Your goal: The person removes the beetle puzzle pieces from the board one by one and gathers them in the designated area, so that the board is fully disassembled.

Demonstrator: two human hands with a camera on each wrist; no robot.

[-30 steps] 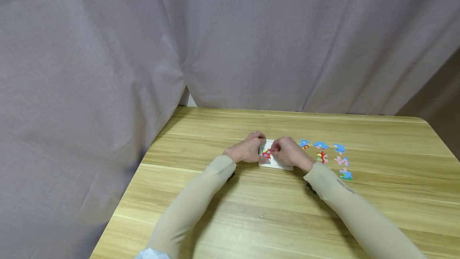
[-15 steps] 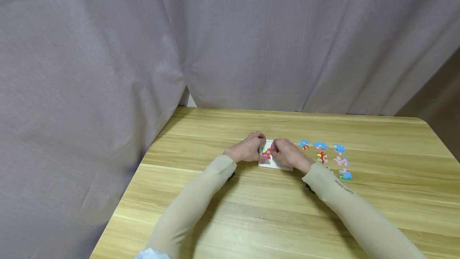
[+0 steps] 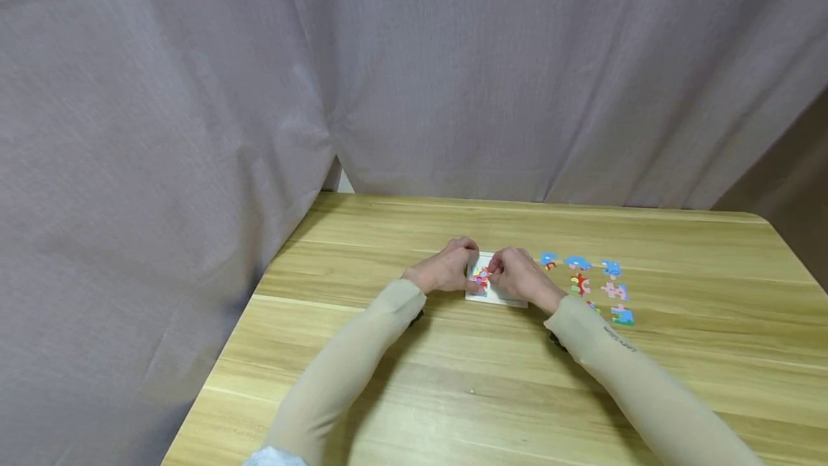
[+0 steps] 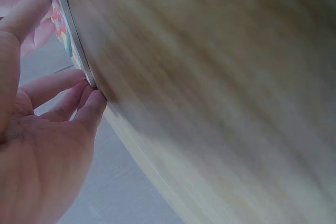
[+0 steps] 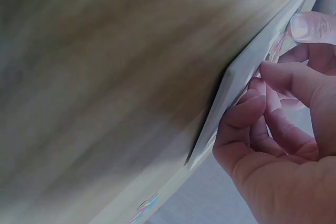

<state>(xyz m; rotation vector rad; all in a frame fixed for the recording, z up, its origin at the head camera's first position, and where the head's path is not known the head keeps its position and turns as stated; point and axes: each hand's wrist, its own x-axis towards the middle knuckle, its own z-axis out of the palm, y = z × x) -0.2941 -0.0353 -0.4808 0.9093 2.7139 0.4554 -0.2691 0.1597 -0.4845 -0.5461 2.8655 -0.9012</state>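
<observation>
A small white puzzle board [image 3: 498, 297] lies on the table, with colourful puzzle pieces [image 3: 480, 277] at its left side. My left hand [image 3: 446, 267] holds the board's left end between the thumb and the fingers, its thumb lying over the lower piece. Over the middle of the board is my right hand [image 3: 520, 275], its fingertips pinching the edge of a red patterned puzzle piece [image 5: 279, 47]. The fingers hide much of that piece. In the left wrist view, the fingertips [image 4: 94, 103] touch a corner of the board.
Several loose puzzle pieces [image 3: 613, 290] lie spread on the wooden table [image 3: 453, 387] to the right of the board, some near the right forearm. A grey curtain [image 3: 453, 78] hangs behind the table and along its left side.
My right hand shifts only slightly at the board, and the red piece under its fingertips changes its tilt a little. The left hand keeps its place on the board.
</observation>
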